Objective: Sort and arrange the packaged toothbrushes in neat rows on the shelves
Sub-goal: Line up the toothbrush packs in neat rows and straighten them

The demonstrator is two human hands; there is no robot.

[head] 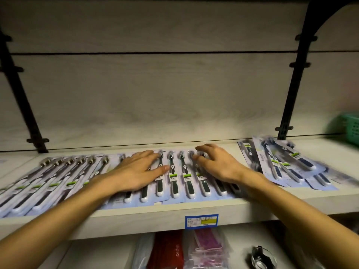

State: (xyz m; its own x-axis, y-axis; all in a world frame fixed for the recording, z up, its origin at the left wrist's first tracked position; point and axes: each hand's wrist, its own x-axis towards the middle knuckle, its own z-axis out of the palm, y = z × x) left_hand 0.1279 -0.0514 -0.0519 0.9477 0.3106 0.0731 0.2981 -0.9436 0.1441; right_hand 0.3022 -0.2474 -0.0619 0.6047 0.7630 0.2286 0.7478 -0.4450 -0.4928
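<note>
A row of packaged toothbrushes [185, 177] with dark green and white handles lies side by side along the pale shelf [136, 216]. My left hand [134, 171] rests flat on the packs in the middle of the row, fingers spread and straight. My right hand [217, 164] lies on the packs just to the right, its fingers slightly bent and touching the brush heads. Further left, more packs [54, 179] lie slanted in the same row. A loose, overlapping pile of toothbrush packs [285, 164] sits at the shelf's right.
Black shelf brackets [291, 94] run up the back panel on both sides. A green basket [347, 129] stands at the far right. A blue price label [201, 221] is stuck on the shelf's front edge. Below lie red and pink packets [186, 249] and a dark object.
</note>
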